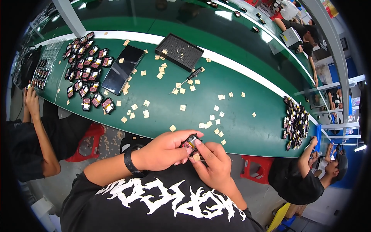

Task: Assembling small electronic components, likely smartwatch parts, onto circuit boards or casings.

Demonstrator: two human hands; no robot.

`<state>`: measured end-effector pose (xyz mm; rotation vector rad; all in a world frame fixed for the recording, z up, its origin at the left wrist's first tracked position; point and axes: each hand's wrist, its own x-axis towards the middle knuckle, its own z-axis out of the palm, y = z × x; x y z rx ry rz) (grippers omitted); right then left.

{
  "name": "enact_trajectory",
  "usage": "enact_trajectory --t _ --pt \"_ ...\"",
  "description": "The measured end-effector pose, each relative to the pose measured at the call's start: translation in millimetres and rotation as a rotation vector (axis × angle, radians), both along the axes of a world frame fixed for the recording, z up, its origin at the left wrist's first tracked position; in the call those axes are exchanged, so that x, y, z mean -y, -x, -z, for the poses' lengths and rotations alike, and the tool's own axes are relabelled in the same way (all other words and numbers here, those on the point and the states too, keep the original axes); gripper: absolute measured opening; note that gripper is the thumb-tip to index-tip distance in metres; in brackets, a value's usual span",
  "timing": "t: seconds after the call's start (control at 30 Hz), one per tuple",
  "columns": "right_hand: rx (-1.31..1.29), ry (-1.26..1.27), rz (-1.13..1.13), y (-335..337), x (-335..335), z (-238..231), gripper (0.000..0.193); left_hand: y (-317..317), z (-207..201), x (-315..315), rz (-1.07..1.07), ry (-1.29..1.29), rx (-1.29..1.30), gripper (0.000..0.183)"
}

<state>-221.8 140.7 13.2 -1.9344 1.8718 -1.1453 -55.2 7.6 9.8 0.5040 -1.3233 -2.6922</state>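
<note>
My left hand point(164, 151) wraps round a small black plastic device point(188, 144) with a pink printed label and a white patch on its face. It is held just off the near edge of the green table. From the right, my right hand point(213, 162) reaches over it, a fingertip pressed on the device's face. Between the fingers and thumb of that hand sits a small tan paper square point(196, 157). The underside of the device is hidden by my fingers.
On the green table point(162, 116) lie scattered tan squares point(182, 108), a screwdriver point(187, 80), a black tray point(179, 52) and a dark flat tablet-like slab point(123, 70). Piled devices stand left point(88, 71) and right point(295, 121). Co-workers sit on both sides, near red stools point(257, 169).
</note>
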Motion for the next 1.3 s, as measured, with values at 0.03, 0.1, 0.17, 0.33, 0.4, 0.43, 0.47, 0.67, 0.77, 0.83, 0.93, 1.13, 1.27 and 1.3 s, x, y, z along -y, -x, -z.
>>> enact_trajectory --t 0.03,0.1,0.17,0.33,0.4,0.43,0.47,0.67,0.77,0.83,0.93,1.13,1.27,1.3 --pt "0.036 0.003 -0.013 -1 -1 1 0.053 -1 -2 -2 -0.013 0.051 0.006 0.049" --pt "0.08 -0.023 -0.032 -3 -2 -4 0.053 -1 -10 -3 -0.018 0.139 0.016 0.048" --pt "0.123 -0.102 -0.044 -3 -8 -7 0.053 -1 -7 -3 -0.006 0.146 0.031 0.048" --pt "0.281 -0.25 -0.075 11 4 -4 0.046 1 18 1 -0.063 0.192 0.146 0.048" --pt "0.42 -0.326 -0.018 20 3 -6 0.044 2 23 1 -0.198 0.206 0.207 0.046" --pt "0.453 -0.301 0.025 27 0 -7 0.042 0 24 0 -0.265 0.226 0.196 0.044" --pt "0.439 -0.283 0.06 37 -6 -5 0.042 -2 27 1 -0.333 0.245 0.19 0.042" --pt "0.364 -0.2 0.545 111 -47 14 0.031 -15 33 14 -0.319 0.318 0.263 0.034" --pt "0.169 -0.067 0.873 160 -79 20 0.03 -17 24 15 -0.334 0.284 0.307 0.034" --pt "-0.056 -0.054 1.108 204 -100 34 0.031 -21 20 14 -0.354 0.264 0.336 0.036" --pt "-0.37 -0.003 1.27 262 -123 47 0.039 -22 21 13 -0.378 0.305 0.303 0.038" --pt "-0.358 -0.12 1.245 343 -154 78 0.053 -10 -21 20 -0.273 0.209 0.155 0.058" --pt "-0.358 -0.203 1.339 330 -126 76 0.046 -24 -35 10 -0.345 0.341 0.13 0.06" --pt "-0.412 -0.17 1.332 327 -125 79 0.044 -27 -39 9 -0.335 0.397 0.142 0.06"
